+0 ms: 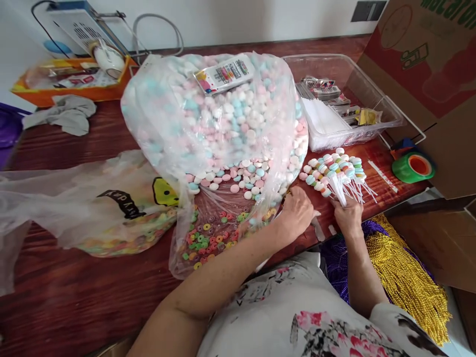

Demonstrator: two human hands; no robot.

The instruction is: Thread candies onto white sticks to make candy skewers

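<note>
Where the dark wooden surface (74, 292) meets the person's lap, a fan of candy skewers (334, 171) lies with its pastel discs pointing away and its white sticks gathered toward the right hand (347, 215). That hand rests on the stick ends, its fingers curled together over them; whether they truly pinch the sticks cannot be told from here. Just beside it, the left hand (297, 210) sits knuckles-up at the torn mouth of a big clear bag (211, 124), fingers bent and drawn together, anything under them hidden. The bag bulges with pink, blue and white round candies, some spilling toward its open edge. Under its near end lies a film holding small coloured candy rings (208, 238). A flat printed packet (225, 74) lies on top of the bag. Beyond the skewers stands a clear plastic tray (386, 111) with white sheets and small packets. A green tape roll (414, 167) sits to the right, beside a cardboard box (439, 69). Gold cord (405, 272) hangs below the surface edge.
</note>
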